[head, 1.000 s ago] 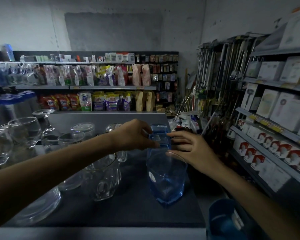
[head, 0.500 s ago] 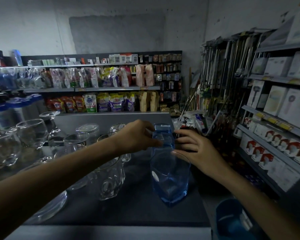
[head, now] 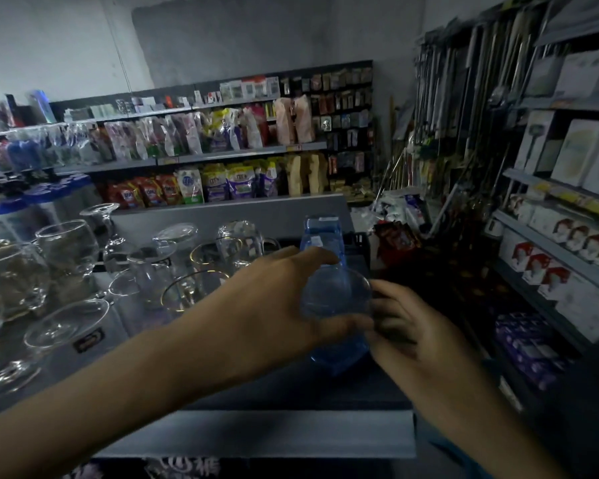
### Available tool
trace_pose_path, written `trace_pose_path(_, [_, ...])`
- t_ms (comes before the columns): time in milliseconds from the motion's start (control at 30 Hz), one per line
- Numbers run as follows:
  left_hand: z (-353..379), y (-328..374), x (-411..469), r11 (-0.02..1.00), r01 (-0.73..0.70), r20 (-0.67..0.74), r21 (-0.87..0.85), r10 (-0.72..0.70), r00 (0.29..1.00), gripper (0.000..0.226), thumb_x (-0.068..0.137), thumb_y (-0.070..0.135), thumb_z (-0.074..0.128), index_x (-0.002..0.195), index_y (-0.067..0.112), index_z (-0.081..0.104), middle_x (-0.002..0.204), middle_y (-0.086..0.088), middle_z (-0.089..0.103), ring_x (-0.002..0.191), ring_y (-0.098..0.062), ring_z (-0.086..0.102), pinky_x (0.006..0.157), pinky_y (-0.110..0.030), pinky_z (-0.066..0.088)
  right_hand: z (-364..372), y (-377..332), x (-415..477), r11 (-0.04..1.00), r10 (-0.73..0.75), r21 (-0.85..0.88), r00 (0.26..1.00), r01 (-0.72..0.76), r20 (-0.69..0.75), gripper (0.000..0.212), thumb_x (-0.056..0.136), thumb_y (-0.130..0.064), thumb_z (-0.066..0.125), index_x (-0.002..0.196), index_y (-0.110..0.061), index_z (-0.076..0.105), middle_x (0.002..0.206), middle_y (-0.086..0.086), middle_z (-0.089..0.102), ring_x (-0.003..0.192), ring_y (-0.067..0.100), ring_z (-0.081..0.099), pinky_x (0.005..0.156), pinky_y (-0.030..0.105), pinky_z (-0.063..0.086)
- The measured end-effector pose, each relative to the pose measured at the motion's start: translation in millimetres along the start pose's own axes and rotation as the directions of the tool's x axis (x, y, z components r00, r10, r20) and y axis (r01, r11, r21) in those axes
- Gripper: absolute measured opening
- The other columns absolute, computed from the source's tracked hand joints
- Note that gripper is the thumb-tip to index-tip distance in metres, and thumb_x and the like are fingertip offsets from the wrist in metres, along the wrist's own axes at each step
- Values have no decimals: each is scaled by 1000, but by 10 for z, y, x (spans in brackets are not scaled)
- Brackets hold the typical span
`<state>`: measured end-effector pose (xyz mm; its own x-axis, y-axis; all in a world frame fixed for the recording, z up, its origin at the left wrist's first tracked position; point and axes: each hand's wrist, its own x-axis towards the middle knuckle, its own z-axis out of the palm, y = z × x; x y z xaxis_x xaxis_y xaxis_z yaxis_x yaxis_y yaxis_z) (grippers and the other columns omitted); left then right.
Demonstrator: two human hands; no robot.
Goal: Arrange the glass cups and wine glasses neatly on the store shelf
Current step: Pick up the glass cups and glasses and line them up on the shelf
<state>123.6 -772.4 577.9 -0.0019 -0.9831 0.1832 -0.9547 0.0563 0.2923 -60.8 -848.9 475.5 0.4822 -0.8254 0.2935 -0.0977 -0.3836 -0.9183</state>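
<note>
Clear glasses (head: 66,243): bunched together on the left side of the shelf (head: 256,433).
Left hand (head: 274,302): fingers and thumb wrap round the blue cup (head: 336,295).
Cup's place: standing tall near the shelf's right end, between both hands, with other blue cups (head: 320,233) behind it.
Right hand (head: 408,330): touches the cup's right side.
Hard to see: this hand is blurry, so I cannot tell if it grips.
</note>
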Motion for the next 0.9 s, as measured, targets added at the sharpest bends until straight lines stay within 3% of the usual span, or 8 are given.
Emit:
trace_pose_path(167, [188,57,3,998,63,-26,-14,-63,998,83,77,73,59,151,46,34,145,16,42,124,-10,55,99,-26,50,103,2,-100,999,-12,-30,1000,13,25,76,86,-28,83,144,-56,43,130,-29,63,118,-7,63,101,30,56])
trace_pose_path(333, [375,117,27,987,129,-70,-92,-136,988,57,86,64,62,140,54,47,133,16,43,114,-3,53,76,-1,36,230,168,-93,980,-107,-176,992,95,-60,101,75,-50,84,156,-55,25,151,-30,48,132,-10,51,107,26,51])
trace_pose_path(467, [432,123,-34,952,149,-171,-268,-199,965,57,77,60,74,131,56,56,129,17,53,108,2,60,84,-18,53,234,244,-131,983,-174,-66,985,173,-11,92,85,-30,84,150,-62,28,150,-38,43,139,-11,43,113,28,45])
trace_pose_path(533, [479,163,-124,897,144,-253,-419,-268,930,57,73,56,79,127,54,61,123,18,62,106,5,64,87,-25,57,232,257,-160,983,-177,-50,984,175,-28,103,78,-29,90,152,-62,26,151,-32,45,140,-6,45,111,32,48])
trace_pose_path(633, [557,254,-274,736,78,-339,-673,-400,851,50,69,50,83,116,43,70,111,19,72,98,0,72,76,-18,58,220,233,-219,986,-141,67,983,149,-113,99,70,-18,96,144,-56,43,142,-18,60,131,7,60,102,41,55])
trace_pose_path(700, [594,293,-348,618,21,-340,-786,-460,820,46,71,51,90,112,36,75,109,12,75,98,-10,75,77,-27,62,180,165,-289,963,-114,229,985,142,-133,83,70,-3,94,130,-46,56,132,-13,67,121,11,67,98,40,58])
trace_pose_path(767, [627,322,-396,444,-17,-276,-896,-526,804,38,74,41,87,109,31,76,109,-1,77,102,-22,76,82,-45,64,156,79,-349,913,-96,379,982,151,-161,73,67,-1,92,122,-36,59,125,-12,71,116,10,70,94,33,60])
trace_pose_path(900, [710,412,-445,100,-33,-81,-994,-524,848,38,87,38,72,119,18,71,110,-13,77,100,-32,76,77,-42,62,189,-36,-437,811,-55,555,969,184,-240,74,61,-5,85,126,-28,57,128,-4,72,118,15,70,90,25,59])
